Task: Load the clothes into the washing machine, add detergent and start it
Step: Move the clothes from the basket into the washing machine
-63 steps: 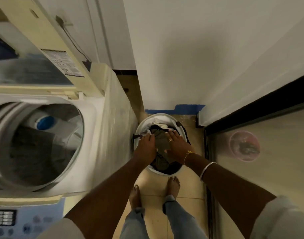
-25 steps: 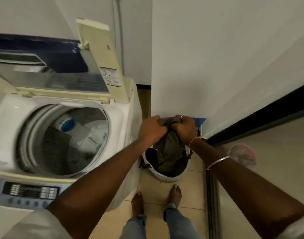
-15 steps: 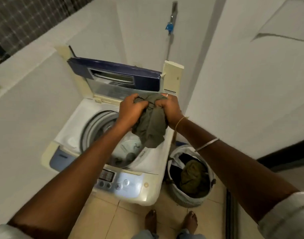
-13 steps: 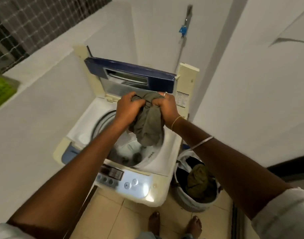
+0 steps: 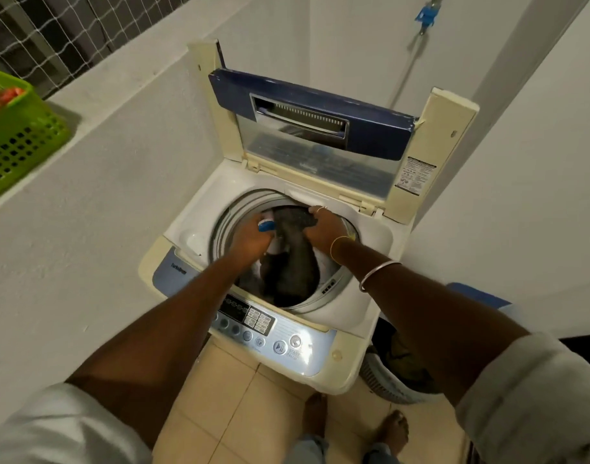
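A top-loading washing machine [image 5: 360, 306] stands in front of me with its lid [image 5: 323, 132] folded up. Both my hands reach into the round drum opening. My left hand [image 5: 251, 241] and my right hand [image 5: 323, 226] grip a dark olive garment [image 5: 295, 259] that hangs down into the drum onto other dark clothes. A blue cap [image 5: 266, 225] shows in the drum by my left fingers. The control panel [image 5: 270, 333] faces me at the front edge. The white laundry basket [image 5: 387, 383] with more clothes sits on the floor at the machine's right, partly hidden by my right arm.
A white wall ledge on the left carries a green plastic basket [image 5: 15, 135]. White walls close in behind and at the right. A pipe with a blue tap [image 5: 426, 15] runs down the back wall. My bare feet stand on beige floor tiles [image 5: 240, 406].
I lifted the olive garment out of the floor basket with both hands, carried it left over the machine, and lowered it into the drum.
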